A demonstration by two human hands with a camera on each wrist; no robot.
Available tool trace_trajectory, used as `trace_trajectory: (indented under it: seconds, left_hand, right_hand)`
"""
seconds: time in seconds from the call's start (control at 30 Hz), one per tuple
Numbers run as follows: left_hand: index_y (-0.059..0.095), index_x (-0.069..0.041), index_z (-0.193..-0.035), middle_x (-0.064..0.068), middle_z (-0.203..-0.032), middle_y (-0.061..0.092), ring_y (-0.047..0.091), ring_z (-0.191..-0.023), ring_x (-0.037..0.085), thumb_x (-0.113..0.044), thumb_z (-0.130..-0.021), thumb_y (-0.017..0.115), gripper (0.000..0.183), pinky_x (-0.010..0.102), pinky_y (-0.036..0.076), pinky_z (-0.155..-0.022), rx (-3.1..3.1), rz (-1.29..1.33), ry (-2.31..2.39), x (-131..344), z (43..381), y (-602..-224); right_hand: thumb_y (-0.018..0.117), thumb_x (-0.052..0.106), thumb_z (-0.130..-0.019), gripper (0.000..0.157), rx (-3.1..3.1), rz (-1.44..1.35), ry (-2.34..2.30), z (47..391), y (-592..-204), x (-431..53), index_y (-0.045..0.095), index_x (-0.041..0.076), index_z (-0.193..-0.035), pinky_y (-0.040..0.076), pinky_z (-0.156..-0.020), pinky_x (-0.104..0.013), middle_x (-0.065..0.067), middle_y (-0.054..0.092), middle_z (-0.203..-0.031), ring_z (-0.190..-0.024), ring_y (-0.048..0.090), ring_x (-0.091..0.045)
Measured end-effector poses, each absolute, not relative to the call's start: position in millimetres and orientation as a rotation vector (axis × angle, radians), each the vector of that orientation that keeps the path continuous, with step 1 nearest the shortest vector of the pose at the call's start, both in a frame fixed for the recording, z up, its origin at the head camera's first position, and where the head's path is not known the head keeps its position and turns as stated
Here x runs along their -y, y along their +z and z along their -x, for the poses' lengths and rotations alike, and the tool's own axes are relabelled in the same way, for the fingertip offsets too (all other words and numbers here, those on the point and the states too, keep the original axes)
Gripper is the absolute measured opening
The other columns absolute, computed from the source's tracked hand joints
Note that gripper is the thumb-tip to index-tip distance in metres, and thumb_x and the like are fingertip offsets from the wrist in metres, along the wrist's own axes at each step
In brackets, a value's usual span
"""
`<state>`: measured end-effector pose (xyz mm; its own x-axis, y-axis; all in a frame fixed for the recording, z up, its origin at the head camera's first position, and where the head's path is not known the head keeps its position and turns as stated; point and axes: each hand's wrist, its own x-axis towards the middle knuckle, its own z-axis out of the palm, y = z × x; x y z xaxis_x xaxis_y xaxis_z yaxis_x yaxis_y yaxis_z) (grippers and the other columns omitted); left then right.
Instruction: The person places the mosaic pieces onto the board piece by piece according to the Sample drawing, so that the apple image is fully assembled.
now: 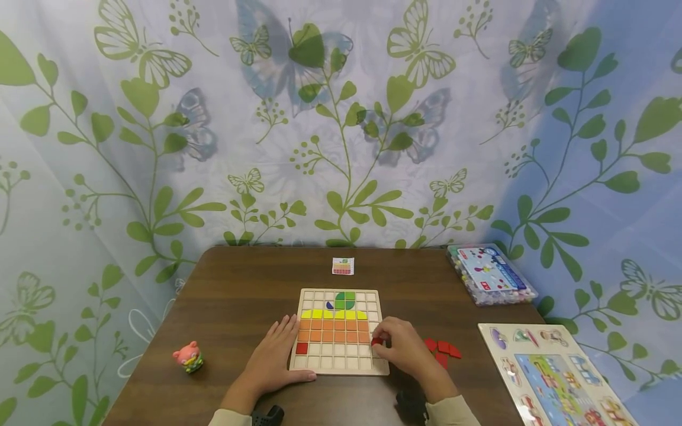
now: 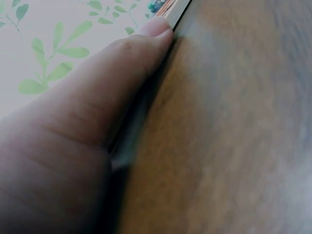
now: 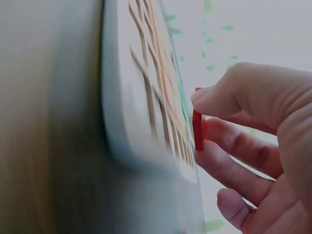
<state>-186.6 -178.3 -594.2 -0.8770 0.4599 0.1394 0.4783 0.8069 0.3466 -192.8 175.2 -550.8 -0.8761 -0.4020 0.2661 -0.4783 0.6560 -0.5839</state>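
A wooden grid board (image 1: 341, 362) lies on the table, with rows of orange and yellow tiles, a green rounded shape and a small blue piece set in its cells. One red square tile (image 1: 302, 348) sits in the left column below the orange rows. My left hand (image 1: 270, 355) rests flat along the board's left side, its thumb at the front edge. Over the board's right edge, my right hand (image 1: 401, 344) pinches a red tile (image 3: 198, 127) between thumb and fingers. In the right wrist view that tile is held on edge, close to the board's surface.
Several loose red pieces (image 1: 442, 349) lie right of my right hand. A small pattern card (image 1: 343, 266) is behind the board. A bead box (image 1: 492, 275) and a picture puzzle (image 1: 511, 355) stand at right, a pink pig figurine (image 1: 189, 356) at left.
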Motion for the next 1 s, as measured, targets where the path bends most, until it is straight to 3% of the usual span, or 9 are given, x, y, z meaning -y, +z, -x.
trace_trajectory:
  seconds: [0.23,0.43,0.7,1.0]
  left_hand:
    - [0.035,0.003,-0.162,0.018,-0.168,0.030,0.024,-0.156,0.034,-0.090,-0.078,0.062,0.128,0.053,0.017,-0.125,2.930,0.766,-0.588,179,186,-593]
    - [0.036,0.002,-0.162,0.018,-0.168,0.030,0.025,-0.156,0.034,-0.090,-0.078,0.062,0.127,0.054,0.018,-0.125,2.929,0.762,-0.602,180,186,-592]
    - [0.036,0.001,-0.162,0.017,-0.169,0.029,0.023,-0.156,0.033,-0.090,-0.078,0.062,0.127,0.053,0.017,-0.125,2.923,0.772,-0.614,180,187,-593]
    - [0.036,0.003,-0.161,0.018,-0.168,0.030,0.025,-0.156,0.034,-0.089,-0.078,0.064,0.127,0.054,0.019,-0.124,2.899,0.771,-0.606,180,187,-594]
  right_hand:
    - [0.088,0.006,-0.084,0.016,2.681,-0.967,0.898,193,-550,-112,0.074,0.015,-0.085,0.052,-0.070,-0.025,0.010,0.062,-0.084,-0.078,0.054,-0.006]
    - [0.087,0.010,-0.088,0.012,2.634,-1.130,0.809,194,-554,-75,0.075,0.015,-0.089,0.051,-0.075,-0.022,0.010,0.063,-0.089,-0.082,0.053,-0.004]
    - [0.084,0.007,-0.092,0.007,2.639,-1.117,0.835,201,-565,-54,0.079,0.012,-0.093,0.054,-0.093,-0.030,0.008,0.070,-0.100,-0.098,0.063,-0.009]
    - [0.079,0.010,-0.096,0.006,2.687,-1.156,0.753,199,-566,-50,0.084,0.009,-0.098,0.052,-0.099,-0.029,0.006,0.075,-0.111,-0.108,0.065,-0.011]
